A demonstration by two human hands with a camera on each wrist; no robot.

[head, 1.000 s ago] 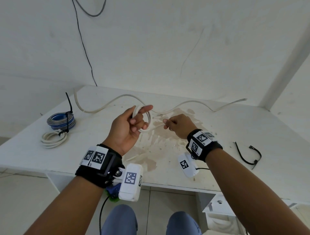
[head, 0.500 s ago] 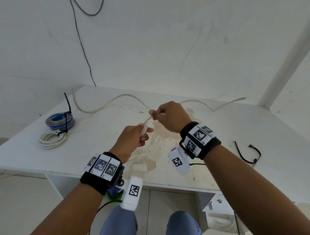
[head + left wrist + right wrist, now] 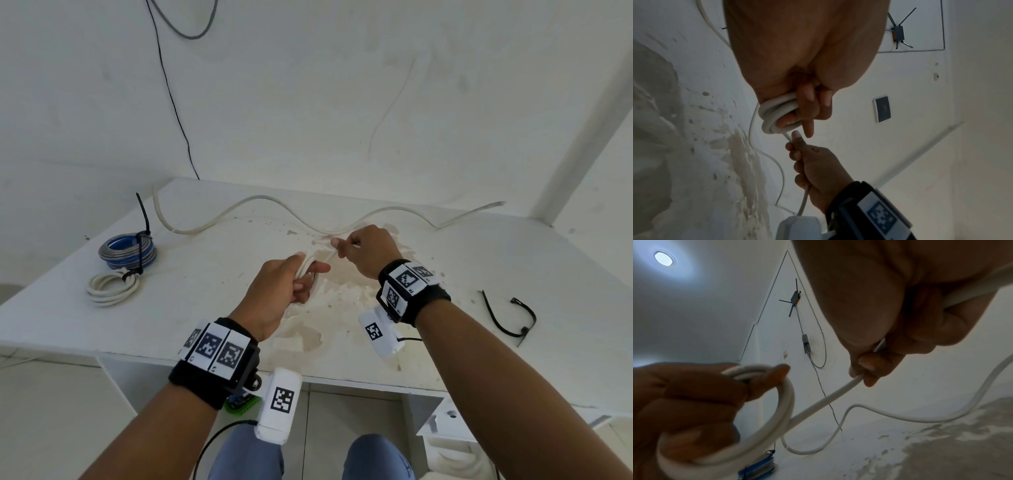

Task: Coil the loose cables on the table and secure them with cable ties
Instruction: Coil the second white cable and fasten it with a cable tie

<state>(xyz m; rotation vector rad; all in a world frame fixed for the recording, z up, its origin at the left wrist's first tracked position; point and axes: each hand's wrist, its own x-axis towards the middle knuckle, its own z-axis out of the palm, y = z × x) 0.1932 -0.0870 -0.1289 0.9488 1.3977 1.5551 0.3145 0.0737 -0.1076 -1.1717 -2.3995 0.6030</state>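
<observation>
Left hand (image 3: 286, 291) curled round a small coil of white cable (image 3: 306, 265), loops pinned between thumb and fingers, held just above the stained middle of the white table (image 3: 212, 308). In the left wrist view, several turns of the white cable (image 3: 774, 112) stacked round the fingers (image 3: 807, 104). Right hand (image 3: 368, 251) closed on the same cable just beyond the coil, thumb and forefinger pinching it, a short straight run stretched between the two hands. Hands close together but not touching. From the right wrist view, cable (image 3: 818, 404) passing out of the right hand's fingers (image 3: 869, 368) into the ring gripped by the left hand (image 3: 688, 402). Rest of the cable lying loose in waves across the far side of the table, towards the wall. At far left, a blue and grey cable coil (image 3: 126, 251) and a white cable coil (image 3: 111, 286), side by side, bound by a black cable tie (image 3: 143, 236). To the right, well apart from the hands, loose black cable ties (image 3: 510, 317) lying on the tabletop.
</observation>
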